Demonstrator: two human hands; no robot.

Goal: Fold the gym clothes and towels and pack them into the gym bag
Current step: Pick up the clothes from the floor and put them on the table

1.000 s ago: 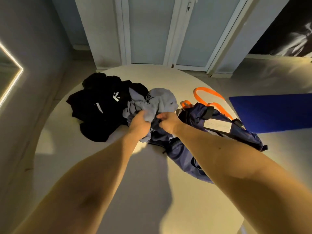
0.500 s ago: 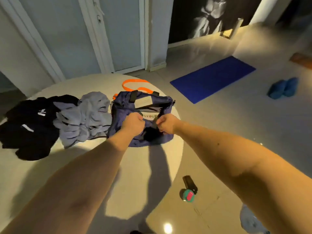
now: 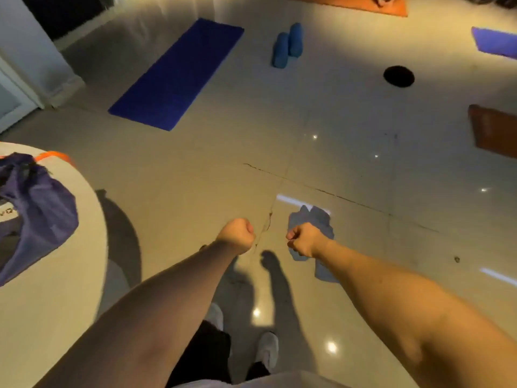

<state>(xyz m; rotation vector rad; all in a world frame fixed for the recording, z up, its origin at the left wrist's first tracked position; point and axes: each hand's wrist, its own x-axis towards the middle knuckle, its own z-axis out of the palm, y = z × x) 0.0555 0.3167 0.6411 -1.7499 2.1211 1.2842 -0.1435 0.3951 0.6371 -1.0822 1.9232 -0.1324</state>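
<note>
Both hands are curled into fists and appear to hold nothing: the left hand at mid-frame, the right hand beside it. A crumpled grey-blue cloth lies on the tiled floor beyond the right hand. The navy fabric gym bag sits on the round white worktop at the left edge. Recommended: lift the cloth by two corners and fold it flat on the worktop.

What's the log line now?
left hand: fist, empty | right hand: fist, empty | gym bag: on table | cloth: on floor
</note>
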